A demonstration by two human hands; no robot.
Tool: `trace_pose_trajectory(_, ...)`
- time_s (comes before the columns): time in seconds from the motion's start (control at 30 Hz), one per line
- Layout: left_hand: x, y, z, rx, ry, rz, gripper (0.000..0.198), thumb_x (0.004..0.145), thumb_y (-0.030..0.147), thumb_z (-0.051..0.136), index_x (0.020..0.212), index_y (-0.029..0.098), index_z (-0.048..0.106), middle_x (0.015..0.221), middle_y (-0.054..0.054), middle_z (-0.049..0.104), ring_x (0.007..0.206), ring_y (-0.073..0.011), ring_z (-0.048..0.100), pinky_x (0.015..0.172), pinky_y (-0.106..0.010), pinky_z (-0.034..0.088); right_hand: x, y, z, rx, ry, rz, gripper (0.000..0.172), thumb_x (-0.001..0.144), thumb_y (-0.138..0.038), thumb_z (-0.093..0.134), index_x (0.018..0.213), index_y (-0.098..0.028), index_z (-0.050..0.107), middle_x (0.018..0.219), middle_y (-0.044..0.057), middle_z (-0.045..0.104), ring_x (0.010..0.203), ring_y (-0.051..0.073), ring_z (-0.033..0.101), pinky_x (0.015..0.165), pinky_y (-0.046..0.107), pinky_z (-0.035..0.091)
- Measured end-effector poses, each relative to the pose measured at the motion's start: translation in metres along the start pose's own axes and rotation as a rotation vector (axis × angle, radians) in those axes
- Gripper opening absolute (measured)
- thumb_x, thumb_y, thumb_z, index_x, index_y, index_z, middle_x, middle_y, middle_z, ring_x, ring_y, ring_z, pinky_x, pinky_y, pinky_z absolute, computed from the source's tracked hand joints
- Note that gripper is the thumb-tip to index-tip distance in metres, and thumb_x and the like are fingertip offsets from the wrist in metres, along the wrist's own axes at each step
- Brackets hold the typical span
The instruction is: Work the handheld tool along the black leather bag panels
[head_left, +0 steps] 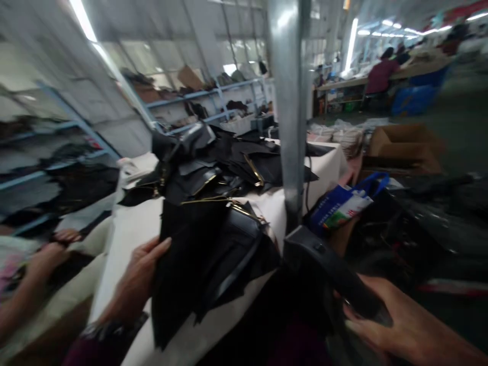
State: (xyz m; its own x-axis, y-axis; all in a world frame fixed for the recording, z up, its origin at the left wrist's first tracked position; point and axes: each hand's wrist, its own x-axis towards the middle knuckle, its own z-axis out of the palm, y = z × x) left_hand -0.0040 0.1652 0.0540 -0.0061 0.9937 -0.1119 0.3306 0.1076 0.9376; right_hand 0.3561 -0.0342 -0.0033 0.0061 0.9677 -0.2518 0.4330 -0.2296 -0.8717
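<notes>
My left hand point(139, 272) pinches the left edge of a black fabric piece point(183, 259) at the near end of the white-covered table. Gold zippers point(244, 209) run along the upper edge of the black pieces beside it. At the lower right, my right hand point(377, 310) is wrapped round the handle of a black handheld device point(331, 264), whose head is close to the foot of a metal post. Farther back lies a heap of black pieces point(229, 157), some with gold zippers.
A metal post point(292, 112) rises beside the table. Blue shelves point(190, 96) stand behind. To the right are a blue bag point(335, 206), a cardboard box point(404, 147) and dark bundles. Another person's hands point(49, 254) are at the left; a seated person point(381, 73) is far off.
</notes>
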Motion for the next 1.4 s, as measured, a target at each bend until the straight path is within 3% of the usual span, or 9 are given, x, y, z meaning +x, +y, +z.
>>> trace_pose_trajectory(0.1, 0.003, -0.014, -0.005, -0.28, -0.004, 0.04, 0.048, 0.065, 0.034, 0.07, 0.108, 0.014, 0.059, 0.074, -0.001, 0.073, 0.06, -0.0175, 0.067, 0.056, -0.027, 0.053, 0.025, -0.027, 0.014, -0.086, -0.055, -0.108, 0.026, 0.072, -0.04, 0.063, 0.082, -0.017, 0.059, 0.072, 0.003, 0.06, 0.068, 0.019, 0.057, 0.057, 0.022, 0.046)
trace_pose_trajectory(0.27, 0.007, -0.051, -0.03, -0.622, 0.013, 0.132, 0.047, 0.072, 0.023, 0.068, 0.116, 0.015, 0.055, 0.085, -0.004, 0.073, 0.07, -0.0171, 0.068, 0.062, -0.026, 0.054, 0.059, -0.104, 0.047, -0.149, -0.241, -0.259, 0.018, 0.074, -0.031, 0.06, 0.086, -0.017, 0.057, 0.072, 0.0, 0.058, 0.063, 0.014, 0.054, 0.054, 0.019, 0.043)
trace_pose_trajectory(0.57, 0.006, -0.073, -0.049, -0.901, -0.029, 0.232, 0.038, 0.082, 0.016, 0.059, 0.12, 0.017, 0.055, 0.095, -0.005, 0.072, 0.084, -0.0165, 0.067, 0.07, -0.025, 0.052, 0.106, -0.195, 0.118, -0.12, -0.513, -0.336, 0.016, 0.076, -0.026, 0.059, 0.086, -0.016, 0.055, 0.058, -0.004, 0.056, 0.046, 0.008, 0.051, 0.045, 0.017, 0.04)
trace_pose_trajectory(0.7, 0.002, -0.078, -0.051, -0.935, -0.054, 0.254, 0.033, 0.084, 0.019, 0.058, 0.117, 0.017, 0.059, 0.099, -0.005, 0.072, 0.087, -0.0171, 0.066, 0.075, -0.025, 0.051, 0.123, -0.21, 0.146, -0.122, -0.586, -0.306, 0.02, 0.077, -0.028, 0.059, 0.091, -0.016, 0.053, 0.053, -0.006, 0.054, 0.042, 0.008, 0.049, 0.041, 0.016, 0.038)
trace_pose_trajectory(0.87, -0.01, -0.077, -0.046, -0.93, -0.125, 0.259, 0.033, 0.085, 0.023, 0.058, 0.117, 0.016, 0.06, 0.103, -0.007, 0.07, 0.091, -0.0196, 0.065, 0.077, -0.027, 0.05, 0.137, -0.223, 0.167, -0.143, -0.533, -0.334, 0.017, 0.078, -0.027, 0.059, 0.088, -0.016, 0.053, 0.051, -0.006, 0.055, 0.041, 0.008, 0.051, 0.041, 0.016, 0.039)
trace_pose_trajectory(0.97, -0.018, -0.08, -0.042, -0.933, -0.147, 0.238, 0.033, 0.085, 0.024, 0.059, 0.117, 0.015, 0.062, 0.105, -0.008, 0.07, 0.092, -0.0203, 0.065, 0.077, -0.027, 0.051, 0.143, -0.234, 0.162, -0.137, -0.45, -0.436, 0.016, 0.079, -0.031, 0.059, 0.08, -0.016, 0.053, 0.049, -0.005, 0.055, 0.039, 0.008, 0.05, 0.04, 0.016, 0.038)
trace_pose_trajectory(1.1, -0.02, -0.087, -0.044, -0.981, -0.098, 0.223, 0.036, 0.086, 0.023, 0.056, 0.122, 0.02, 0.057, 0.108, -0.006, 0.069, 0.093, -0.0183, 0.065, 0.078, -0.026, 0.051, 0.143, -0.239, 0.136, -0.143, -0.34, -0.402, 0.023, 0.08, -0.037, 0.059, 0.084, -0.016, 0.052, 0.046, -0.004, 0.054, 0.038, 0.01, 0.049, 0.04, 0.018, 0.039)
trace_pose_trajectory(1.23, -0.017, -0.089, -0.047, -1.033, -0.069, 0.236, 0.037, 0.087, 0.02, 0.054, 0.124, 0.023, 0.055, 0.11, -0.004, 0.068, 0.096, -0.017, 0.064, 0.08, -0.025, 0.051, 0.13, -0.223, 0.122, -0.116, -0.408, -0.337, 0.027, 0.08, -0.04, 0.058, 0.088, -0.015, 0.053, 0.047, -0.004, 0.054, 0.039, 0.01, 0.049, 0.041, 0.018, 0.039)
trace_pose_trajectory(1.4, -0.019, -0.083, -0.043, -1.024, -0.084, 0.258, 0.034, 0.088, 0.02, 0.053, 0.121, 0.022, 0.057, 0.11, -0.004, 0.068, 0.099, -0.0174, 0.063, 0.084, -0.027, 0.049, 0.119, -0.209, 0.141, -0.112, -0.541, -0.265, 0.028, 0.078, -0.038, 0.06, 0.092, -0.015, 0.054, 0.049, -0.005, 0.055, 0.041, 0.009, 0.05, 0.041, 0.017, 0.04)
